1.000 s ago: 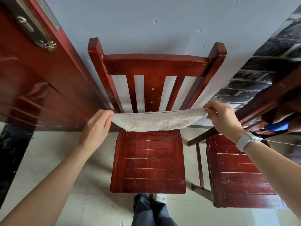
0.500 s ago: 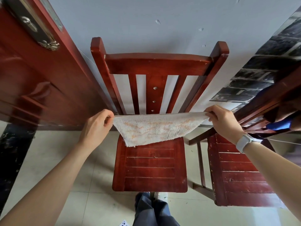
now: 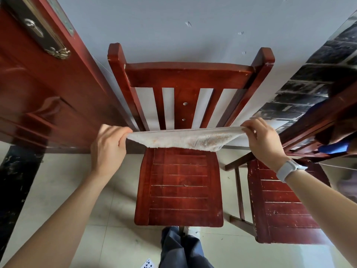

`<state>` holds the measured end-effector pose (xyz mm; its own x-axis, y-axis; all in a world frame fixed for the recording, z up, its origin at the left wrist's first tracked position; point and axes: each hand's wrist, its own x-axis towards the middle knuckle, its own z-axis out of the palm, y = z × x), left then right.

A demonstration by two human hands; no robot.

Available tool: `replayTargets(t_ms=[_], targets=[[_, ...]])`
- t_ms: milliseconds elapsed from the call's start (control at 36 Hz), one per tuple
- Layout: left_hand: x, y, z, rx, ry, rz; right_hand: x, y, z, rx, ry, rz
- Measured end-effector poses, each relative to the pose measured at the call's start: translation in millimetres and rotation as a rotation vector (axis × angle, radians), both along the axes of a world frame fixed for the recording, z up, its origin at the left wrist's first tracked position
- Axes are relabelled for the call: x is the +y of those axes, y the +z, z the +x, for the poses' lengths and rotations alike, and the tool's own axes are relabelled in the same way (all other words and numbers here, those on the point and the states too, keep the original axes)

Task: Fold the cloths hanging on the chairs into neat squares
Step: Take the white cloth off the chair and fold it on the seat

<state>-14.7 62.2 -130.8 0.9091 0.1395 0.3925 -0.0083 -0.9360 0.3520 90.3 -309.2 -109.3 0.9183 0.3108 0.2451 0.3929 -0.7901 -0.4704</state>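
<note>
A person holds a white cloth [image 3: 180,139] stretched flat in the air above the back part of the seat of a red wooden chair [image 3: 180,188], just in front of the chair's slatted backrest. The left hand [image 3: 108,147] pinches the cloth's left end between thumb and curled fingers, and the right hand [image 3: 260,141] pinches its right end the same way, so the cloth spans almost the full width of the chair. Its far edge runs taut and straight between the two hands, while the near edge sags a little toward the seat without touching it; faint orange marks show on the fabric's underside. The right wrist wears a pale watch [image 3: 287,170]. To the right of the chair stands a second red chair [image 3: 284,206], turned at an angle, and a blue cloth [image 3: 334,147] lies on its backrest rail. To the left of the chair is a red door [image 3: 38,89] with a brass lock plate. Below the chair's front edge the person's dark trousers [image 3: 179,248] show over the tiled floor [image 3: 63,190], and a playing card [image 3: 147,264] lies on the floor just left of them.
</note>
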Motion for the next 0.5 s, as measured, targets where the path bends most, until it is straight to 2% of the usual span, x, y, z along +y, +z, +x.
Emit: replayTargets(t_ms=[111,250,361,500], targets=[[-10.6,-17.0,-31.3,0.019,0.031,0.024,-6.7,-20.9,-27.4,0.065,0.014,-0.011],[-22.8,-63.8,-79.1,0.155,-0.003,0.047,-18.6,-66.2,-72.8,0.164,0.037,-0.073],[-29.0,-113.1,-121.0,0.392,-0.045,0.030,-30.9,-113.8,-116.5,0.389,0.123,-0.149],[-35.5,-164.4,-166.3,0.781,-0.038,-0.053,-36.4,-159.0,-161.6,0.793,0.147,-0.372]])
